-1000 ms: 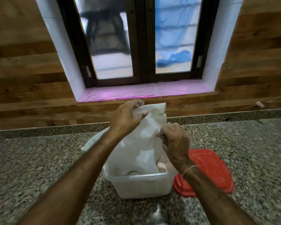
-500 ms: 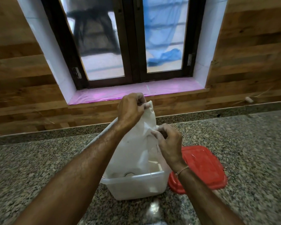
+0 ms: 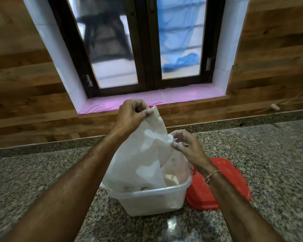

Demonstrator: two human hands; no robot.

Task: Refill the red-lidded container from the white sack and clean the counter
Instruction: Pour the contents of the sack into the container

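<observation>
Head view: the white sack (image 3: 140, 154) was held upended over the clear container (image 3: 152, 199), its lower end tucked inside the container's rim. The left hand (image 3: 131, 117) was clenched on the sack's top corner, the cloth pinched between thumb and fingers and lifted high. The right hand (image 3: 187, 147) was seen lower and to the right, thumb and forefinger nipped on a fold of the sack's edge, the remaining fingers loosely curled. A thin cord bracelet (image 3: 212, 176) was worn at the right wrist. Pale contents were glimpsed inside the container beneath the sack, though what they were could not be made out. The container was set on the speckled granite tabletop (image 3: 42, 175), toward its near edge and roughly central. The red lid (image 3: 222, 186) was laid flat on the tabletop, touching the container's right side, partly hidden by the right forearm. Behind, a dark-framed window (image 3: 147, 46) was set in the wood-panelled wall.
</observation>
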